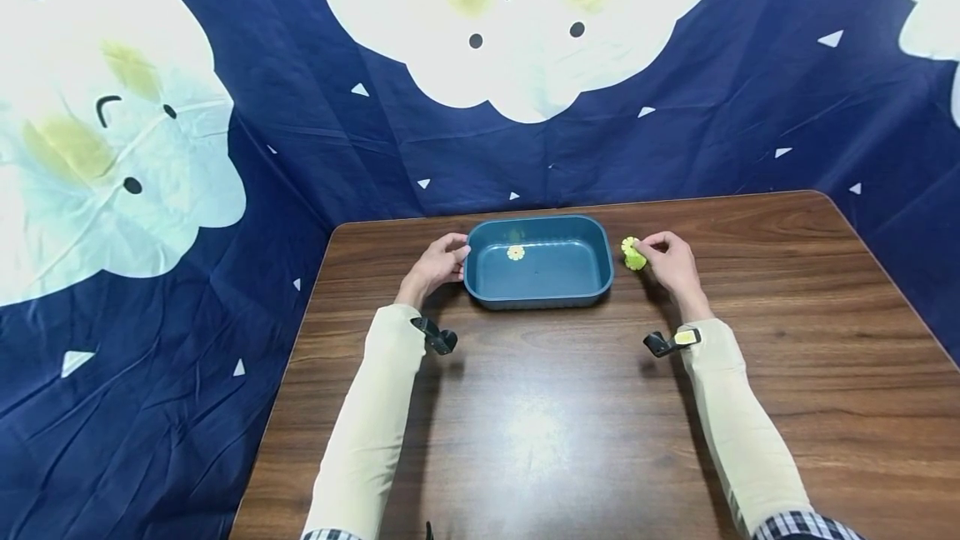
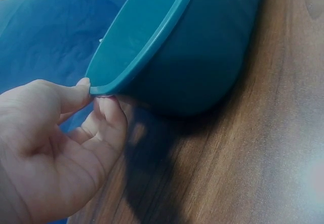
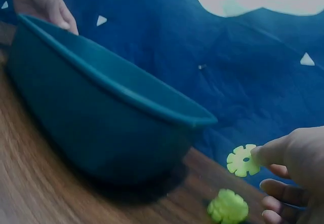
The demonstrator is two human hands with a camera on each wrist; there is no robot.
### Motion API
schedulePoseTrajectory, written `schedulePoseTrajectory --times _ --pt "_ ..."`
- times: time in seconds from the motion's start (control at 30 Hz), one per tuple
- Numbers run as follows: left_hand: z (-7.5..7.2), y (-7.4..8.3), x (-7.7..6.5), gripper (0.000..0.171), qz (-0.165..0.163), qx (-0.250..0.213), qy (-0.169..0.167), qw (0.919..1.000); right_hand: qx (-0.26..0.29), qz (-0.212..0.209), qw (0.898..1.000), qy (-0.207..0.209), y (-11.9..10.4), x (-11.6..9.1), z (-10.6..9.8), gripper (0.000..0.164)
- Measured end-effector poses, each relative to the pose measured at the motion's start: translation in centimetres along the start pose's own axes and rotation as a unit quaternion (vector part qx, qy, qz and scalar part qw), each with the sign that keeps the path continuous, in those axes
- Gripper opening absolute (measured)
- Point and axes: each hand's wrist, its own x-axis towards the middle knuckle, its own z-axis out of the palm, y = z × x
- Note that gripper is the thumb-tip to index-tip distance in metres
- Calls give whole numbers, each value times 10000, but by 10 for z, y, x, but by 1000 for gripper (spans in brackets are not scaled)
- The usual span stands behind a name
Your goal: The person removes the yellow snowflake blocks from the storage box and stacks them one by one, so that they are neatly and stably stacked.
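A teal rectangular basin (image 1: pixel 538 303) stands near the far edge of the table. My left hand (image 1: pixel 438 263) pinches the basin's left rim between thumb and fingers. One pale yellow notched disc (image 1: pixel 515 252) lies inside, on the bottom. Just right of the basin, my right hand (image 1: pixel 672 267) pinches a yellow-green notched disc (image 3: pixel 243 160) with a small hole in its middle. Below that disc, a small cluster of similar yellow-green discs (image 3: pixel 228 207) rests on the table; how many it holds I cannot tell.
The brown wood-grain table (image 1: pixel 525 390) is backed by a dark blue cloth (image 1: pixel 465 165) with white clouds and triangles. Black camera mounts are strapped at the left wrist (image 1: pixel 435 335) and the right wrist (image 1: pixel 672 342).
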Motion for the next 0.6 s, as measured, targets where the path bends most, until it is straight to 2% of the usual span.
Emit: schedulePoseTrajectory --times 0.3,0.6 --pt "-1 0 0 34 -9 23 -4 10000 -335 381 9986 -144 12 2 -7 37" --pt "0 0 0 33 -3 -73 22 10000 -734 439 9963 -116 15 5 -6 36"
